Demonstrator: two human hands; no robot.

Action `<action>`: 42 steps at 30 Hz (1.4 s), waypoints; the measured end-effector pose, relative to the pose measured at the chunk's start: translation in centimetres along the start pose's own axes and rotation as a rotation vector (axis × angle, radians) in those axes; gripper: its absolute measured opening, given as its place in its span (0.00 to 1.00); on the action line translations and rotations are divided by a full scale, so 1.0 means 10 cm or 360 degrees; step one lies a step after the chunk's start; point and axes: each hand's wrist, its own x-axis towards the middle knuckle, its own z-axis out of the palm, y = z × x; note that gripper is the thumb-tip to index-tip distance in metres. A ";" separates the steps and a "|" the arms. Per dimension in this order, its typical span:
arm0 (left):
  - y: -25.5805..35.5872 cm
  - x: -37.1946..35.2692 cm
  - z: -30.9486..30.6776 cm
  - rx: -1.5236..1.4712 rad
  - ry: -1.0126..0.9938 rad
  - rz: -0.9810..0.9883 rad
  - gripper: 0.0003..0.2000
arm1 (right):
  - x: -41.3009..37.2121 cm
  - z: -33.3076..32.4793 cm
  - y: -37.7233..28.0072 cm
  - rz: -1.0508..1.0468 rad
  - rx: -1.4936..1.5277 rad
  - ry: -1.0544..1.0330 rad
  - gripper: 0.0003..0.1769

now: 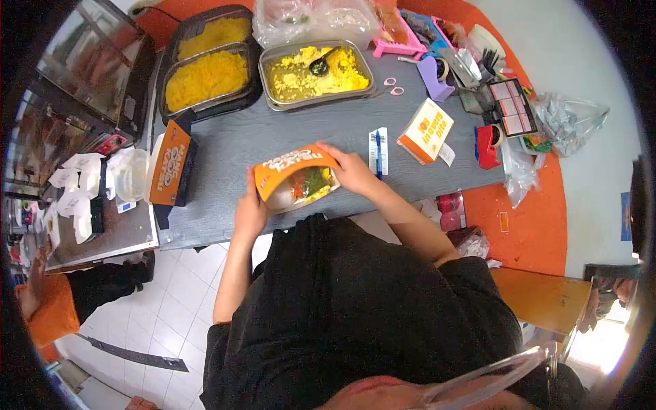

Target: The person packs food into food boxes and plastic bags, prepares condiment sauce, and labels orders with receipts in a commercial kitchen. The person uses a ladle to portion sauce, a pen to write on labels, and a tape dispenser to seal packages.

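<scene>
An orange-lidded food box (295, 176) sits at the near edge of the grey table (273, 133), its lid half raised over rice, greens and an egg. My left hand (250, 208) grips the box's left side. My right hand (354, 169) holds the right edge of the lid. Both hands are closed on the box.
Metal trays of yellow rice (205, 75) and a tray with a ladle (316, 72) stand at the back. A stack of orange boxes (172, 164) lies left, another orange box (426, 131) right, a pen on paper (378, 150) between. Tape dispensers, bags and clutter fill the right end.
</scene>
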 end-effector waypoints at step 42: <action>-0.99 0.39 0.61 0.1148 0.0472 0.1258 0.33 | -0.11 0.26 0.43 -0.0779 -0.0758 0.0211 0.23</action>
